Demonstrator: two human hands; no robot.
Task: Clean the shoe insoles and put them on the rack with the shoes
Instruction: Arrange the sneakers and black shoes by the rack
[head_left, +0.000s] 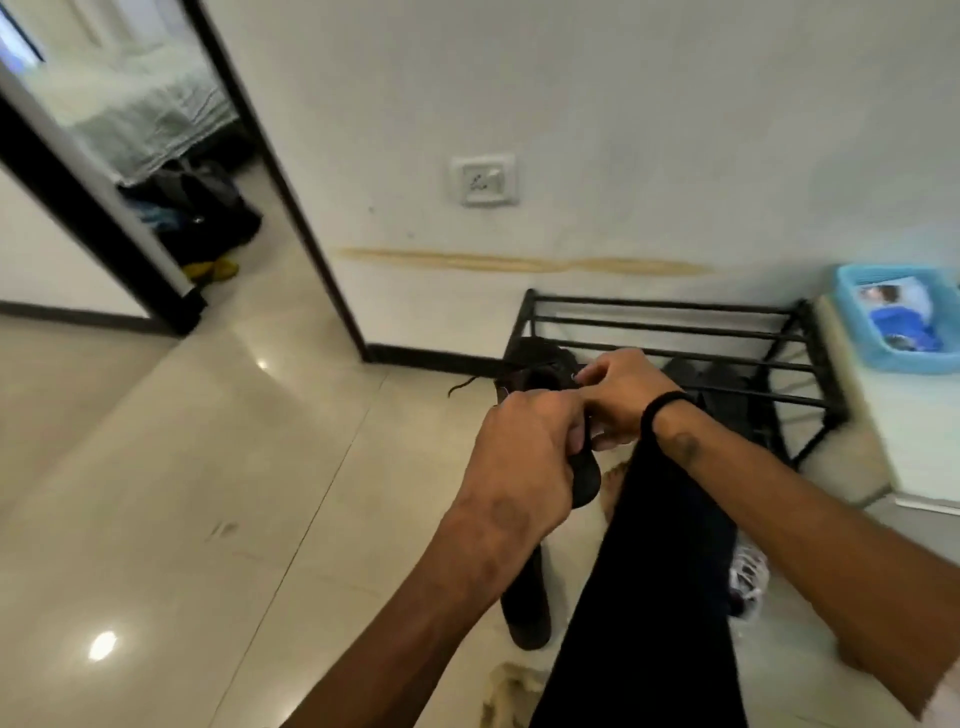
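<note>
Our left hand (524, 457) is curled tight around a dark insole (584, 478), which hangs from the fist with its long axis running down toward us. Just right of it, our right hand (621, 397) pinches the black shoe (535, 371), held up in front of the black rack (675, 332) by the wall.
</note>
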